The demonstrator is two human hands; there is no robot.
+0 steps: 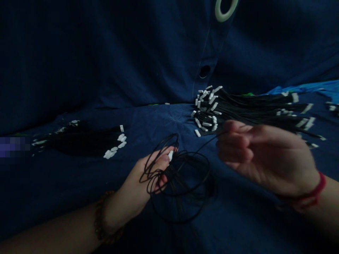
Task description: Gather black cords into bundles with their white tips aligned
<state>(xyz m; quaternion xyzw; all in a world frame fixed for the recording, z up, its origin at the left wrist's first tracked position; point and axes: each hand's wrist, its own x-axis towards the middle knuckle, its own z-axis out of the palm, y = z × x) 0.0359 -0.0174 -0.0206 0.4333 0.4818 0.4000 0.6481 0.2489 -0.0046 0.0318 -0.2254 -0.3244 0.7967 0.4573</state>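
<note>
Thin black cable [185, 194] hangs in loose loops from my left hand [148, 176], whose fingers are closed around it. A white connector [171, 156] shows by the left thumb. One strand of the cable runs up to the right into my right hand [262, 155], which pinches it between thumb and fingers. Behind the right hand lies a large bundle of black cables [238, 106] with white connectors at both ends. Where the loops cross over my left fingers, the single strands are hard to tell apart.
Another bundle of black cables [79, 139] with white connectors lies at the left. Dark blue cloth [169, 120] covers the surface and rises behind it, with a pale ring [225, 14] at the top. Bright blue material [304, 86] lies at the far right.
</note>
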